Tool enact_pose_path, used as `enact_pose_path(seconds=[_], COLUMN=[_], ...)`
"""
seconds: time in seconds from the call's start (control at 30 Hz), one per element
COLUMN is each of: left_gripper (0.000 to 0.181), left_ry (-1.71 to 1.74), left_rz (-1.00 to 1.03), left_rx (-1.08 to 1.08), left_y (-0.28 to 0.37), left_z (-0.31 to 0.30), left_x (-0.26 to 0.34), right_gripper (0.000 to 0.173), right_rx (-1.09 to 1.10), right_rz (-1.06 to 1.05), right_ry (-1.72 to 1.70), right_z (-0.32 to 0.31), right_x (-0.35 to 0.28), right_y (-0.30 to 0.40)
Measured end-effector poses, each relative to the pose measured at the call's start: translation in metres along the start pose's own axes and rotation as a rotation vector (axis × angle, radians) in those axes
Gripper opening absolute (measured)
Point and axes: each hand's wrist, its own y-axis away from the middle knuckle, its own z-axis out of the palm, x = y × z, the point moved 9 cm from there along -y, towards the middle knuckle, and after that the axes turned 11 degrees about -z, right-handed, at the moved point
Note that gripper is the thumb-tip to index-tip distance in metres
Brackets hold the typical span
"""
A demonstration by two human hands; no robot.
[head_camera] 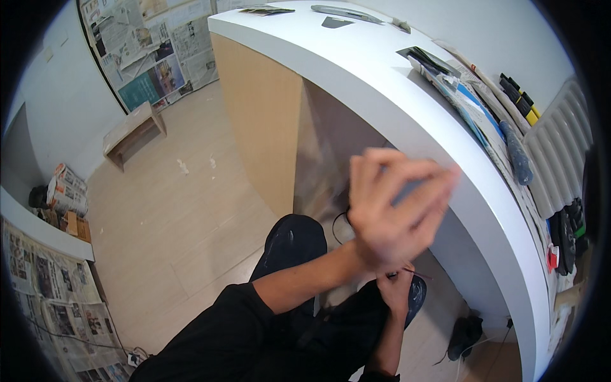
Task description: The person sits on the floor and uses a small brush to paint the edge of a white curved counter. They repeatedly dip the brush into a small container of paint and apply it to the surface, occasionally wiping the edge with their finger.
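My left hand [396, 205] is raised and blurred, in front of the edge of a white desk [410, 112]. Its thumb and fingertips are bent towards each other, and I cannot tell whether anything thin is between them. Lower down, beside my right knee [416, 296], my right hand [396, 286] grips a thin reddish-brown strip [422, 274] that sticks out to the right. A small dark spot shows at its fingers, too small to name. My left forearm crosses above my lap, and my left knee [293, 243] bears whitish smears.
On the desktop lie a grey-handled tool [346, 13], folded newspapers [458, 102] and a worn blue handle [516, 153]. A ribbed grey panel [556, 148] stands at the right. A low wooden stool [136, 133] is on the floor. Dark shoes [464, 336] and cables lie below the desk.
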Motion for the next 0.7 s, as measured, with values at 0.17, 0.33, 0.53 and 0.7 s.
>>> enact_pose_path(seconds=[0.17, 0.33, 0.53, 0.7], left_gripper=[0.032, 0.031, 0.034, 0.032], left_ry=[-0.037, -0.003, -0.018, -0.004], left_rz=[-0.008, 0.019, 0.021, 0.037], left_rx=[0.040, -0.044, 0.005, 0.004], left_y=[-0.007, 0.001, -0.005, -0.001], left_z=[-0.006, 0.003, -0.003, -0.001], left_x=[-0.010, 0.006, 0.000, -0.004], right_gripper=[0.013, 0.013, 0.011, 0.009], right_rx=[0.006, -0.006, 0.005, 0.002], right_rz=[0.029, 0.006, 0.063, 0.052], right_ry=[-0.049, -0.010, -0.072, -0.011], right_z=[0.003, 0.000, 0.002, 0.001], right_x=[0.011, 0.005, 0.012, 0.007], right_y=[0.004, 0.002, 0.004, 0.003])
